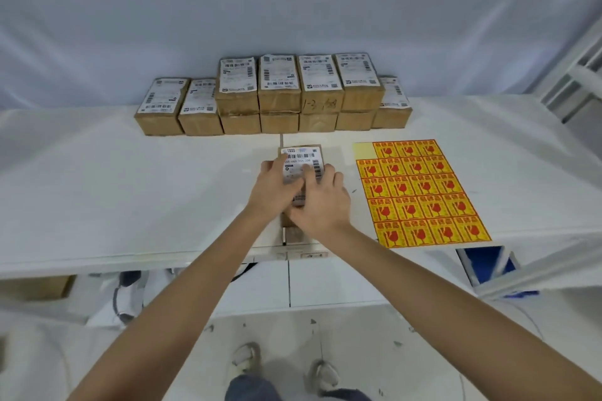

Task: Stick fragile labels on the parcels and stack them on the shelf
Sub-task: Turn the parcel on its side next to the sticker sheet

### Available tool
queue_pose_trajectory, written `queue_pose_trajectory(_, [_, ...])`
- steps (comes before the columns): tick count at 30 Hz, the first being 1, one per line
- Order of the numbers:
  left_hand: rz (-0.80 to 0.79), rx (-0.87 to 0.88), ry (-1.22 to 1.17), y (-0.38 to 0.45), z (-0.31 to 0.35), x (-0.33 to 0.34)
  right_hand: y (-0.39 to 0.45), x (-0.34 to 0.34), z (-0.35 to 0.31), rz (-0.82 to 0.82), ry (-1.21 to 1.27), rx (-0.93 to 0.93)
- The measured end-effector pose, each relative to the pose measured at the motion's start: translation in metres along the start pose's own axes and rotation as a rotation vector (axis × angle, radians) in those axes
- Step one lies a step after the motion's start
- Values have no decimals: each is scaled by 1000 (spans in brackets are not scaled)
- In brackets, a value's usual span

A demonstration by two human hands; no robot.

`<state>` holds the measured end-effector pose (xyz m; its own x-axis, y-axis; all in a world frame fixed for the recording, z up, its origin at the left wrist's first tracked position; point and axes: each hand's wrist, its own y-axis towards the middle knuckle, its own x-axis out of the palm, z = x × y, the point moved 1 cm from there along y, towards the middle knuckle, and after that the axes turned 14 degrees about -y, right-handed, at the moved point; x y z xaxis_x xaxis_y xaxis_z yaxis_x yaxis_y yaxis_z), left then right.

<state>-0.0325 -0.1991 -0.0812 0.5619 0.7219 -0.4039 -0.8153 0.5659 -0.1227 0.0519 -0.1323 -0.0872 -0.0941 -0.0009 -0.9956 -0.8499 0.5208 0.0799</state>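
Observation:
A brown cardboard parcel [301, 156] with a white barcode label lies on the white table [130, 189] in front of me. My left hand [273, 192] holds its left side, fingers curled over the top. My right hand [321, 202] lies over its right half, fingers bent on the label; much of the parcel is hidden under both hands. A yellow sheet of red fragile labels [420, 192] lies flat to the right; its top-left corner cell is bare. No fragile label shows on the parcel.
Several brown parcels [277, 98] with white shipping labels stand in a row at the back of the table, the middle ones stacked two high. A blue bin [488, 265] sits under the table's right edge. My feet show on the floor below.

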Motion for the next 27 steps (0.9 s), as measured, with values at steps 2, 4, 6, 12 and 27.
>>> queue_pose_trajectory(2, [44, 7, 100, -3, 2, 4, -1, 0, 11, -13, 3, -76])
queue_pose_trajectory(4, [104, 117, 321, -7, 6, 10, -2, -1, 26, 12, 1, -154])
queue_pose_trajectory(6, [112, 250, 500, -10, 6, 16, -4, -4, 46, 57, -36, -190])
queue_pose_trajectory(12, [28, 270, 694, -12, 2, 38, 12, -15, 137, -54, -134, 188])
queue_pose_trajectory(27, [26, 317, 732, -9, 23, 39, 19, -20, 228, -453, -43, 637])
